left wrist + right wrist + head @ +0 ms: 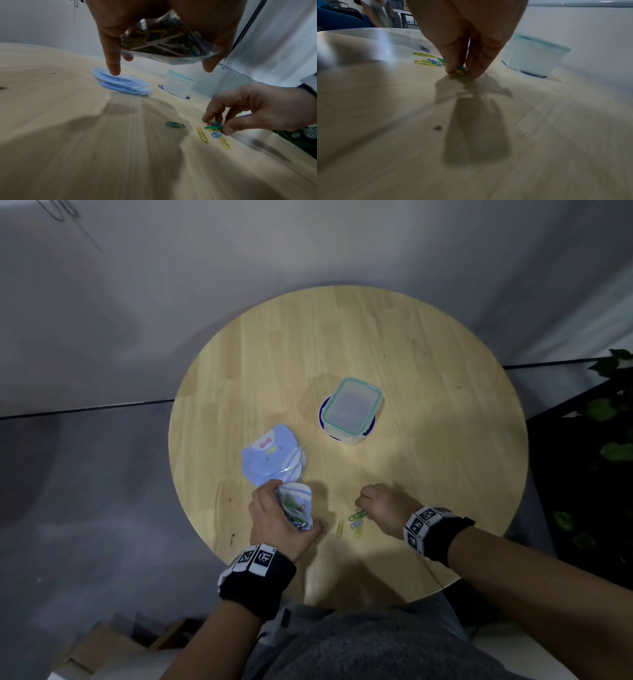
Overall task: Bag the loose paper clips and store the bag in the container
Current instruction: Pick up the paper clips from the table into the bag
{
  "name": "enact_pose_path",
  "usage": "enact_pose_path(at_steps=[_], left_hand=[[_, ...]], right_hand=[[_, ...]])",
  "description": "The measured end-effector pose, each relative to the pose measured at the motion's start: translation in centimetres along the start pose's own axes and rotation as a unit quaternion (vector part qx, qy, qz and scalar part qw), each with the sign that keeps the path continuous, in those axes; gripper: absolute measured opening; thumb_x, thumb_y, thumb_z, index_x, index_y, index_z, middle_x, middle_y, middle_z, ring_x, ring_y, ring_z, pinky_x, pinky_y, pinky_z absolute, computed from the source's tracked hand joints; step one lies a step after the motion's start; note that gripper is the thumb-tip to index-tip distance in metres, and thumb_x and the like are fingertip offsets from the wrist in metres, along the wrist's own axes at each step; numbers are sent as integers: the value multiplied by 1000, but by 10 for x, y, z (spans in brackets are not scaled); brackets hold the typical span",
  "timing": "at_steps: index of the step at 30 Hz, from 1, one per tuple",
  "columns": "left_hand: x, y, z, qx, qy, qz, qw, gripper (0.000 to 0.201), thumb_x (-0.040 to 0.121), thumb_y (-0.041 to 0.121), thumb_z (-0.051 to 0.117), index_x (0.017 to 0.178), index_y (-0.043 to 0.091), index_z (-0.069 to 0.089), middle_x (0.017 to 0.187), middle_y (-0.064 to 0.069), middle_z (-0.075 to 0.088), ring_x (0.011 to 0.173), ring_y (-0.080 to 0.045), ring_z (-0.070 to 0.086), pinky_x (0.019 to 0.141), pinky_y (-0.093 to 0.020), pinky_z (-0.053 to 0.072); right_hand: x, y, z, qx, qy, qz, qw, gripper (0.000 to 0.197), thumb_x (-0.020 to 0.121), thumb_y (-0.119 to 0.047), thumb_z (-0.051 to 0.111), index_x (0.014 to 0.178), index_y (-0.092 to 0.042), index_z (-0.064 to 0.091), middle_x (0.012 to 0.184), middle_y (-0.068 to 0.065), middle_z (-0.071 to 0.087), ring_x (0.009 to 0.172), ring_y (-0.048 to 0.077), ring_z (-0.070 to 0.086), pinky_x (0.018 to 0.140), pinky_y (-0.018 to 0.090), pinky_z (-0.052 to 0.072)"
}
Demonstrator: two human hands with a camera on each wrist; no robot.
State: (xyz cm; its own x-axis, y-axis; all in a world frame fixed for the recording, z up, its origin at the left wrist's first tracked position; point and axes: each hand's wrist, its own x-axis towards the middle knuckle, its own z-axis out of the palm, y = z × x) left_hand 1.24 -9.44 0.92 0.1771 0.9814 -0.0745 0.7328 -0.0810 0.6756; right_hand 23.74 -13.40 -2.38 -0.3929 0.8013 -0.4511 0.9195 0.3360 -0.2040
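Right wrist view: the right hand's [465,31] fingers [453,58] pinch a small cluster of paper clips [460,69] on the table [488,135] near its front edge. Left wrist view alone shows the left hand [154,20] curled round the clear bag [164,43], full of clips. The lidded container [352,409] sits mid-table beside blue packets [270,455]. No writing is readable.

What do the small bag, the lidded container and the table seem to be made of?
The small bag in the left hand: thin clear plastic film, glossy; the paper clips inside show through.
The lidded container: translucent plastic, frosted look, with a teal rim on the lid.
The table: light wood, smooth and matte; grain and joined strips show. Solid or veneer cannot be told.
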Motion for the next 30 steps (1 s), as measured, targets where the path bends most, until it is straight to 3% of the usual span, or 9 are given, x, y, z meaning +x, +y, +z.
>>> enact_pose_path(at_steps=[6,9,12,14,17,18,20,23,30], left_hand=[[0,4,1,2,-7,3,1000,87,45,44,72,119,8,43,109,-7,44,102,-29,46,87,-27,36],[-1,3,3,6,-8,6,1000,88,45,45,74,118,8,42,109,-7,44,101,-28,47,87,-29,38],[-1,3,7,12,-13,3,1000,91,44,40,79,120,6,43,111,-8,45,104,-30,47,88,-30,38],[-2,4,10,10,-21,3,1000,90,46,36,84,121,7,43,109,-2,41,104,-29,46,87,-28,37],[-2,7,13,3,-28,2,1000,88,46,36,82,120,10,41,105,8,33,103,-27,46,85,-26,35],[-2,8,14,1,-31,0,1000,87,46,38,79,120,11,41,105,8,32,104,-27,46,85,-26,35],[-2,9,15,-2,-39,-3,999,88,46,40,78,121,12,40,105,9,31,105,-26,45,85,-25,34],[-2,9,16,-3,-41,-5,999,88,48,34,84,121,12,40,105,9,31,105,-25,44,85,-24,34],[1,10,20,4,-50,0,999,88,49,33,86,121,11,41,106,8,32,106,-25,44,86,-24,34]], right_hand=[[0,-9,-8,-31,-7,17,999,34,37,-5,81,65,-13,64,67,5,63,58,24,63,52,22,50],[-4,-20,-17,5,-74,48,996,26,75,5,52,101,1,57,107,21,58,101,39,56,85,42,49],[-4,-23,-21,9,-84,95,992,33,80,5,44,113,2,50,119,22,51,113,39,48,93,45,40],[-3,-27,-25,-8,-80,101,992,31,75,4,46,104,1,57,109,21,57,103,38,55,86,41,46],[0,-26,-17,8,-88,147,985,20,53,-11,44,61,-12,63,61,7,62,53,25,62,46,24,47],[-1,-26,-13,10,-70,152,986,19,52,-12,43,59,-12,62,57,6,61,49,24,61,43,23,46],[-3,-32,-14,34,-54,156,986,26,63,-1,44,80,-6,63,76,14,66,68,34,65,58,32,51],[-3,-32,-15,76,-33,209,974,32,81,4,45,111,-3,53,114,18,59,104,37,56,86,41,46],[-2,-37,-11,78,-30,212,974,34,84,4,42,117,0,49,122,20,52,113,38,49,92,44,43]])
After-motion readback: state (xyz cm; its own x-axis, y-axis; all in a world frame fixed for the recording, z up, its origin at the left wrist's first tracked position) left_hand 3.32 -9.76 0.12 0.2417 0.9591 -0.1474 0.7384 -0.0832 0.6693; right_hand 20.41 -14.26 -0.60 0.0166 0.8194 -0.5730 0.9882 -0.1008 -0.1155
